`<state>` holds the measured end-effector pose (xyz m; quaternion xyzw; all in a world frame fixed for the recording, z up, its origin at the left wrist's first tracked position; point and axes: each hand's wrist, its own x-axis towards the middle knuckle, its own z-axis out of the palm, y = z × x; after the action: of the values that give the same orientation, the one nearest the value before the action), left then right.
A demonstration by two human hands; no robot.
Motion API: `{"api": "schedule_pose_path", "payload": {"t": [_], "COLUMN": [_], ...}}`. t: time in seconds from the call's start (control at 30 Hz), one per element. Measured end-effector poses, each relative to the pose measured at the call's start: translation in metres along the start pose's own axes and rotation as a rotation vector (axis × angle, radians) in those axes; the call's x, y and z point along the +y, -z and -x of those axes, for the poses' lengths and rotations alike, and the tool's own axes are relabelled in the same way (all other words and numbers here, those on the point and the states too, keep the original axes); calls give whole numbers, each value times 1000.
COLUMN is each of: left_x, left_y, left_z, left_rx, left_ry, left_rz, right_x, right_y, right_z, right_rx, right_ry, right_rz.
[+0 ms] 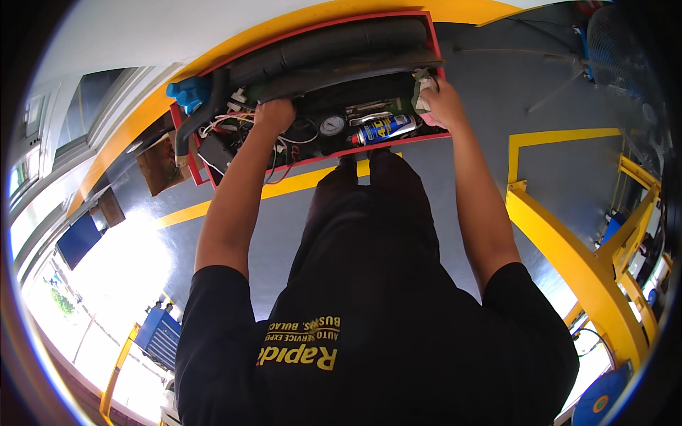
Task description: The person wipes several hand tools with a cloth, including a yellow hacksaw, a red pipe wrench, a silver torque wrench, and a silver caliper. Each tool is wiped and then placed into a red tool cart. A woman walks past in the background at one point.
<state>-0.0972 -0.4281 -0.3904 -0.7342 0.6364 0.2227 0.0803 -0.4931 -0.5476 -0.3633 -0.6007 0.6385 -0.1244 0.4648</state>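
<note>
A red-rimmed tray cart stands in front of me, filled with tools and parts. My left hand is closed at the lower edge of a long black sheet-like piece; its fingertips are hidden, so what it grips cannot be made out. Toward the cart's right end, my right hand is closed around a crumpled grey-green and whitish cloth. Between my hands lie a round white-faced gauge and a blue-and-yellow spray can on its side. White cables tangle beside my left hand.
Blue plastic parts and a bent black hose sit at the cart's left end. A cardboard box is on the floor beside it. On the right stand a yellow steel frame and a fan.
</note>
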Motion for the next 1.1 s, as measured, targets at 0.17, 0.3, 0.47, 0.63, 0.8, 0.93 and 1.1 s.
{"api": "schedule_pose_path", "payload": {"t": [0.17, 0.3, 0.47, 0.63, 0.8, 0.93, 1.1], "left_x": [18, 8, 21, 25, 22, 20, 16], "left_y": [37, 30, 40, 42, 39, 38, 33], "left_z": [17, 44, 54, 60, 68, 66, 44], "left_rx": [-328, -218, -253, -238, -216, -195, -23], "left_ry": [-15, -136, -138, -145, -138, -142, 153], "left_rz": [9, 12, -85, -115, -117, -107, 177], "right_x": [-7, -59, -94, -67, -55, -58, -59], "right_y": [10, 15, -39, -79, -87, -93, -86], "right_z": [10, 38, 31, 0, -9, -16, -21], "right_rx": [-41, -5, 55, -19, -48, -80, -92], "right_ry": [-2, 32, 282, 339, 312, 254, 267], "right_rz": [45, -17, 371, 640, 686, 729, 689]}}
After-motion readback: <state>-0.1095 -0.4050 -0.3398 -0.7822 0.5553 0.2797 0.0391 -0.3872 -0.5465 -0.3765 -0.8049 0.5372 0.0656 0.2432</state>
